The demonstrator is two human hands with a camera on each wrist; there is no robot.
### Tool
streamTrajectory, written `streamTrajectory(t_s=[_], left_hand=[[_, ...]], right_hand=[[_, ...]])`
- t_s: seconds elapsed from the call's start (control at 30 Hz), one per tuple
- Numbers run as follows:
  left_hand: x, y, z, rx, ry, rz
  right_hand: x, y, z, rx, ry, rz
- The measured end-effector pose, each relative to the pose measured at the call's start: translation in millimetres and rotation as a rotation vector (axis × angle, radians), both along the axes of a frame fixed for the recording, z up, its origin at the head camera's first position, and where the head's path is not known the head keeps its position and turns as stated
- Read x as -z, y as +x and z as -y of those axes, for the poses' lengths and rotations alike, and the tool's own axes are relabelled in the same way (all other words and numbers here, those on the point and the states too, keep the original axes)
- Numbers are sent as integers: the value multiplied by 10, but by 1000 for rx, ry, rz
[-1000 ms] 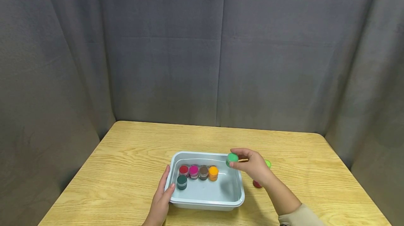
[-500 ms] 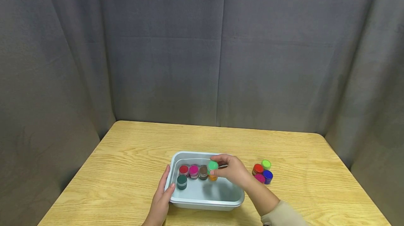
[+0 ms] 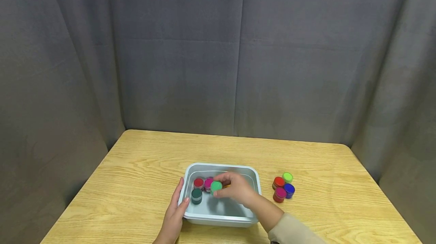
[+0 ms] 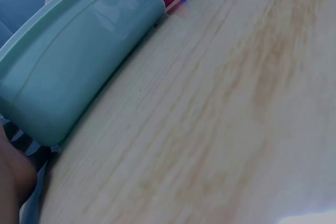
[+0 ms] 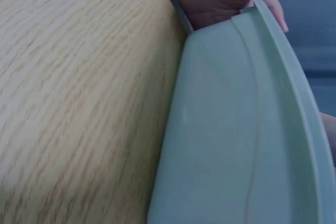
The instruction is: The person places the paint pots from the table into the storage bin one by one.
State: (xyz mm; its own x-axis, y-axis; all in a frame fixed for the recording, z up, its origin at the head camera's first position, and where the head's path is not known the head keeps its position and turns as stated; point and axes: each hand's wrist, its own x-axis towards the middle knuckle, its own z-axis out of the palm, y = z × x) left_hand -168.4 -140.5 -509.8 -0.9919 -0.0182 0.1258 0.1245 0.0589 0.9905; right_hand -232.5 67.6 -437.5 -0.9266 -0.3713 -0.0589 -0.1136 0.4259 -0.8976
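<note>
The right hand (image 3: 235, 189) reaches into the pale blue rectangular plastic tub (image 3: 253, 219) and pinches a small round jar with a bright green lid (image 3: 216, 187) between its fingertips, holding it just above the tub floor. Directly left of that hand stands a small round jar with a dark green lid (image 3: 196, 195); behind it, touching one another, are a small round jar with a red lid (image 3: 198, 183) and a small round jar with a magenta lid (image 3: 208, 183), the second partly hidden by the held jar. The left hand (image 3: 174, 213) lies with straight fingers flat against the tub's left outer wall on the light wooden bench (image 3: 136, 168). To the right of the right hand, outside the tub, four small round jars cluster together: red-lidded (image 3: 278, 182), lime-lidded (image 3: 287, 177), blue-lidded (image 3: 289, 188) and pink-lidded (image 3: 280, 193). No writing can be read on any jar.
</note>
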Motion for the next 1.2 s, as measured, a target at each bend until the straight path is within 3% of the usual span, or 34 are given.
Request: streamTrajectory(t_s=[0.4, 0.73, 0.97, 1.2], left_hand=[[-21, -2, 2, 21, -3, -20], [-26, -2, 9, 32, -7, -15], [-19, 0, 10, 33, -5, -4], [-21, 5, 8, 30, -4, -8]], right_hand=[[112, -45, 186, -38, 86, -60], [131, -51, 252, -32, 151, -81], [160, -55, 289, -18, 256, -125], [163, -40, 315, -21, 276, -143]])
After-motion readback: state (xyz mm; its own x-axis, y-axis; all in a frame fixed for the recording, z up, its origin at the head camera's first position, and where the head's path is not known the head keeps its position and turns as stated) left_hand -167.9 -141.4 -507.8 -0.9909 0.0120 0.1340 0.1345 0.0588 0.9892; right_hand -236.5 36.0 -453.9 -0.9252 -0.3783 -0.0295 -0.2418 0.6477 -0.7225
